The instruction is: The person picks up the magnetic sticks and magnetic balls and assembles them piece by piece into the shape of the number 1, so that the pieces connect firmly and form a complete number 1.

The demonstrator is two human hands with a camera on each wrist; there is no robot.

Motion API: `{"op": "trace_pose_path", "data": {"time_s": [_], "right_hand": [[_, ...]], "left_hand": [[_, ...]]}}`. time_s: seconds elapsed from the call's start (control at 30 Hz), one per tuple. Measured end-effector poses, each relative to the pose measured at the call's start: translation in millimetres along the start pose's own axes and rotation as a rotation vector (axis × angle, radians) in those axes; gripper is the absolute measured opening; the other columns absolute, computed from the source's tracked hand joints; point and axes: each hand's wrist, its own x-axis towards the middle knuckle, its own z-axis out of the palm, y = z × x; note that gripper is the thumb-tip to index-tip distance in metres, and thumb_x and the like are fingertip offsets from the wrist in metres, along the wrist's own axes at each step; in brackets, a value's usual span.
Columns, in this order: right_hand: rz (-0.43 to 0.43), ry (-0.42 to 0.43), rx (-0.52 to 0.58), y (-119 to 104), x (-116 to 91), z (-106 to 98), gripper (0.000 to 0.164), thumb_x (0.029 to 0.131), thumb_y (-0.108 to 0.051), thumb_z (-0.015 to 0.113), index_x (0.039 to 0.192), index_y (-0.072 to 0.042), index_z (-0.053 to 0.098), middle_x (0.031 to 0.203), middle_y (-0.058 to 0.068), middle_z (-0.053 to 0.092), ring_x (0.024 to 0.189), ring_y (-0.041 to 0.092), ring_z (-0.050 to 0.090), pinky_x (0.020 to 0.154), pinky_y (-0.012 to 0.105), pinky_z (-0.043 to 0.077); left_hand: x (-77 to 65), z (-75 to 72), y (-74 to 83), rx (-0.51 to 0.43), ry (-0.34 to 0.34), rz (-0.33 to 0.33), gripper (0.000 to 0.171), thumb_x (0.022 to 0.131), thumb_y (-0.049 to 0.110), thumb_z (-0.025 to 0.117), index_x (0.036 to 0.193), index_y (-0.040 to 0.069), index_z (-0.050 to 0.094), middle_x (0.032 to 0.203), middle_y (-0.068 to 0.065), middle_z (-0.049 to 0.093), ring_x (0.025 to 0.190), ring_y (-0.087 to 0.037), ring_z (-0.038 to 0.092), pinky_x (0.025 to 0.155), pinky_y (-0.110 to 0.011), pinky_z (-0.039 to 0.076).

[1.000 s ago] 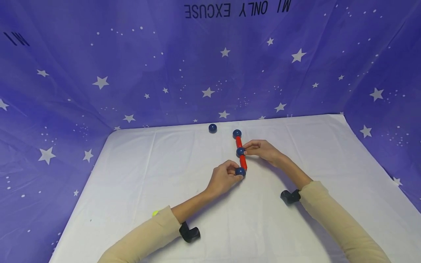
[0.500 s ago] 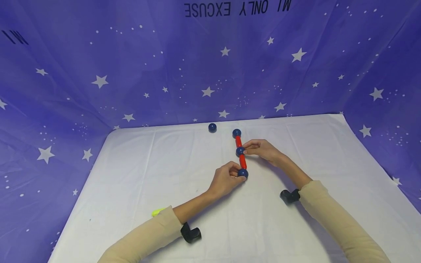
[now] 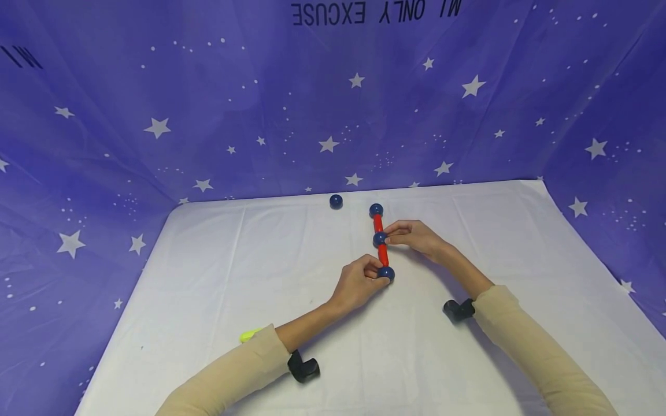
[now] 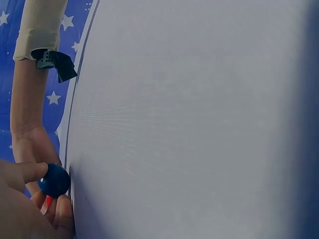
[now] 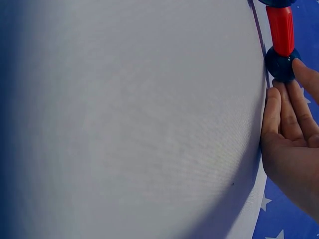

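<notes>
Two red rods and three dark blue balls form one straight line on the white cloth. At its near end is a blue ball (image 3: pixel 386 274), which my left hand (image 3: pixel 358 283) pinches between thumb and fingers. The near red rod (image 3: pixel 383 255) meets that ball and runs to the middle blue ball (image 3: pixel 380 239). My right hand (image 3: pixel 418 238) holds the middle ball with thumb and fingertips from the right. Beyond it, the far red rod (image 3: pixel 378 223) leads to the far blue ball (image 3: pixel 376 210). In the left wrist view the near ball (image 4: pixel 55 180) sits between thumb and fingers.
A loose blue ball (image 3: pixel 336 201) lies near the cloth's back edge, left of the line. A yellow-green piece (image 3: pixel 250 335) lies partly hidden by the left sleeve. The white-covered table (image 3: pixel 291 242) ends at a purple starry backdrop (image 3: pixel 291 104).
My left hand has moved slightly right with the near ball, bringing it under the rod's end. The line has straightened a little. My right hand has stayed on the middle ball.
</notes>
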Motion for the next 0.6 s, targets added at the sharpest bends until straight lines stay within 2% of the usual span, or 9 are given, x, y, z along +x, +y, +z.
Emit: {"op": "trace_pose_path", "data": {"time_s": [0.6], "right_hand": [[-0.011,-0.003,0.005,-0.9,-0.7,0.9,0.036,0.089,-0.012,0.076,0.120,0.004,0.065,0.108,0.015,0.072,0.109,0.028,0.061,0.109,0.050,0.031]], "left_hand": [[1.7,0.7,-2.2,-0.006,0.000,0.015,0.022,0.085,0.008,0.079,0.104,0.003,0.068,0.093,-0.005,0.072,0.083,-0.014,0.068,0.071,-0.021,0.053]]}}
